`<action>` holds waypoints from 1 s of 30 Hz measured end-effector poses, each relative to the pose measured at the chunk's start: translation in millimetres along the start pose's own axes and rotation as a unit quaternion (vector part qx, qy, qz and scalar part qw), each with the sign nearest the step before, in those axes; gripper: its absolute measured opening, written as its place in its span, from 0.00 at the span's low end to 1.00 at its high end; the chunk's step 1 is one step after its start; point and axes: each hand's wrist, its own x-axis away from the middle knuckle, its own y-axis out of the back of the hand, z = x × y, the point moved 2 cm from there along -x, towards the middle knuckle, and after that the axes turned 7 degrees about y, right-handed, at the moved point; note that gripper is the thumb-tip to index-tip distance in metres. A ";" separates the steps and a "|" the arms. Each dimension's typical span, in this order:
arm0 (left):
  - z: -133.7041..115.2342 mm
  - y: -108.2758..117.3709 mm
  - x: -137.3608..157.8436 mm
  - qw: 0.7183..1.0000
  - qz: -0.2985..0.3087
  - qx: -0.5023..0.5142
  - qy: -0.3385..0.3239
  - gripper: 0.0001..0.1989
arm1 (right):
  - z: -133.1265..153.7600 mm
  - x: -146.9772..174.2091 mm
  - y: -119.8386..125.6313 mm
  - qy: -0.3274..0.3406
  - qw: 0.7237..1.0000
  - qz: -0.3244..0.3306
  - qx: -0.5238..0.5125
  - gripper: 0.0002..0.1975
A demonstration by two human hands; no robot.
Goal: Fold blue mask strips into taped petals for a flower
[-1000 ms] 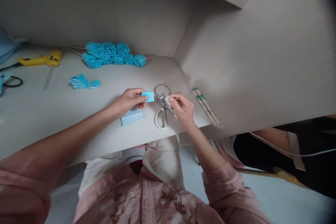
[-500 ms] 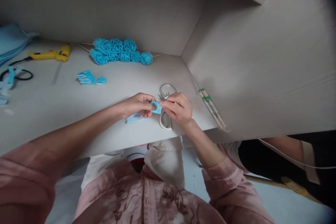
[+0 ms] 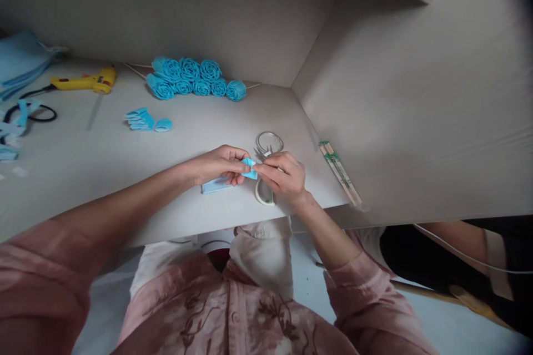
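Between the thumb and fingers of my left hand (image 3: 222,165) is a small light-blue petal-shaped piece (image 3: 250,170) of thin crepe-like material. My right hand (image 3: 286,173) pinches the piece's right edge, its fingertips nearly meeting my left thumb; a small whitish spot shows there. Under my left fingers lies a folded pale-blue strip (image 3: 216,184) on the table. Just beyond and below my right hand, metal blade tips (image 3: 261,152), a thin ring (image 3: 270,134) and a white handle loop (image 3: 259,194) show; my right hand hides how they join.
Several blue roses on sticks (image 3: 189,77) lie along the back wall. Left of them rests a yellow glue gun (image 3: 81,83). Pleated blue pieces (image 3: 139,119) sit mid-table, blue sheets (image 3: 20,61) far left. Wrapped sticks (image 3: 339,172) lie by the right wall. Another person's arm (image 3: 462,244) shows lower right.
The view has shifted slightly, moving the table things a little to the right. My fingers have turned the blue piece slightly, and a whitish spot now shows on it.
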 end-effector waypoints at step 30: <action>-3.5 11.0 -3.7 0.980 -0.121 -0.154 -0.043 0.06 | -18.2 -23.7 -11.7 -0.314 0.868 0.170 -0.346 0.20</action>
